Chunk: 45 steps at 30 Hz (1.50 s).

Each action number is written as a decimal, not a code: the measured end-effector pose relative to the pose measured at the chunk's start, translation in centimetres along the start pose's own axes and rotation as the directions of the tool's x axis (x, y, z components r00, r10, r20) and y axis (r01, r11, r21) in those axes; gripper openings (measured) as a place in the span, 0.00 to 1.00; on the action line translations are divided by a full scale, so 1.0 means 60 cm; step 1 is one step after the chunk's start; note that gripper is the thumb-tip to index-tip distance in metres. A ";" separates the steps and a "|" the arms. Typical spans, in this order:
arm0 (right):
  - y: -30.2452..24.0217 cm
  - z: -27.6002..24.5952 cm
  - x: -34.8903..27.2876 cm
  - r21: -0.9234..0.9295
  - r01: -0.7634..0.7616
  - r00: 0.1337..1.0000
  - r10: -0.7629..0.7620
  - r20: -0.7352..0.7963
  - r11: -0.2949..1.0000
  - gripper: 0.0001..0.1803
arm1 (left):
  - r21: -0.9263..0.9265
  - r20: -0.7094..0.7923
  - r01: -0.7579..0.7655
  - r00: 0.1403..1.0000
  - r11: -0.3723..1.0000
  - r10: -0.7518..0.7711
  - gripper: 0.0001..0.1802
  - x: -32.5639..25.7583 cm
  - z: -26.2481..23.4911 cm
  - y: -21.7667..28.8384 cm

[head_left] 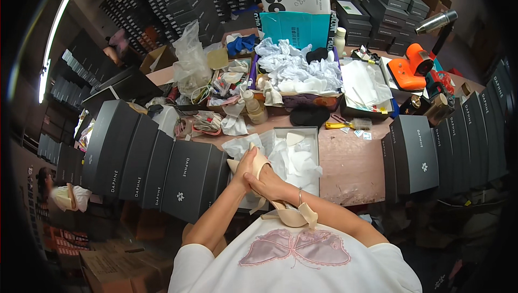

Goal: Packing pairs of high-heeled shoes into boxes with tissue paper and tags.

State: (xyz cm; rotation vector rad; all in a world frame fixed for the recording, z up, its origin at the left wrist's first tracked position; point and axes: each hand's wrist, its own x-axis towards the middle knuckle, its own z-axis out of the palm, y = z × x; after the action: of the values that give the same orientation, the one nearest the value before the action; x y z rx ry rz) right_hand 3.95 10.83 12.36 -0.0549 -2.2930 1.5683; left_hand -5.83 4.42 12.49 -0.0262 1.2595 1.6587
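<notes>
My left hand (pixel 244 167) and my right hand (pixel 268 182) are pressed together around a beige high-heeled shoe (pixel 258 162), held just above the near edge of an open shoe box (pixel 315 147). The box holds crumpled white tissue paper (pixel 294 158) and a second beige shoe tip (pixel 294 139). Another beige heeled shoe (pixel 288 215) lies in my lap, under my right wrist, which wears a thin bracelet.
Rows of dark closed shoe boxes stand on the left (pixel 156 169) and right (pixel 426 155) of the pink worktable (pixel 350 169). Behind are a bin of white paper (pixel 297 74), a tray of sheets (pixel 364 85), a yellow brush (pixel 345 125), bottles and an orange tool (pixel 413 66). A person sits far left (pixel 67 196).
</notes>
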 end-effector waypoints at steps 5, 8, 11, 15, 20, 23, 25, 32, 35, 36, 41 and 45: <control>-0.019 -0.014 -0.018 -0.043 -0.009 0.992 0.014 0.123 0.999 0.37 | -0.015 -0.019 -0.051 0.999 0.999 0.050 0.20 -0.030 0.003 -0.019; -0.039 -0.059 -0.032 0.066 -0.157 0.944 0.130 0.305 0.985 0.38 | -0.094 0.060 0.031 0.998 0.995 -0.025 0.17 -0.031 0.004 -0.033; -0.030 -0.107 -0.078 0.357 -0.489 0.836 0.311 0.453 0.795 0.36 | -0.125 0.039 0.094 0.995 0.988 -0.089 0.14 -0.011 -0.023 -0.038; 0.037 -0.201 -0.110 0.620 -0.471 0.850 0.510 0.130 0.628 0.29 | -0.187 0.024 0.101 0.995 0.977 -0.098 0.19 0.064 -0.031 -0.042; 0.083 -0.233 -0.147 0.470 -0.411 0.864 0.498 -0.071 0.781 0.15 | -0.273 -0.003 0.277 0.958 0.921 -0.288 0.23 0.100 0.031 -0.002; 0.107 -0.233 -0.168 0.349 -0.401 0.880 0.462 -0.110 0.847 0.12 | -0.271 0.016 0.345 0.935 0.899 -0.354 0.23 0.104 0.057 -0.001; 0.112 -0.236 -0.169 0.384 -0.461 0.841 0.532 -0.099 0.800 0.12 | -0.253 0.043 0.389 0.919 0.886 -0.392 0.24 0.107 0.058 -0.005; 0.082 -0.217 -0.123 0.297 -0.200 0.980 0.194 0.049 0.934 0.15 | -0.219 0.132 0.457 0.889 0.862 -0.438 0.26 0.103 0.069 -0.035; 0.163 -0.189 -0.104 -0.449 0.213 0.954 -0.085 0.288 0.868 0.19 | -0.149 0.200 0.444 0.888 0.883 -0.413 0.27 0.085 0.091 -0.050; 0.147 -0.167 -0.095 -0.614 0.174 0.943 0.050 0.330 0.770 0.20 | -0.134 0.227 0.402 0.902 0.906 -0.367 0.28 0.078 0.082 -0.062; 0.091 -0.068 -0.079 -0.538 -0.425 0.883 0.465 -0.068 0.728 0.21 | -0.025 0.107 0.104 0.989 0.994 -0.101 0.26 0.055 0.043 -0.109; 0.111 -0.042 -0.077 -0.430 -0.435 0.890 0.451 -0.071 0.791 0.21 | -0.045 0.113 0.132 0.986 0.990 -0.126 0.26 0.044 0.022 -0.101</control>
State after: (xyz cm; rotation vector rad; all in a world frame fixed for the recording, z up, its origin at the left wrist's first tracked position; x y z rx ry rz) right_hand 7.94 14.57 5.84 -0.7400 -2.7589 1.1987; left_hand -2.19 6.82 7.40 -0.0471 1.1083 1.5600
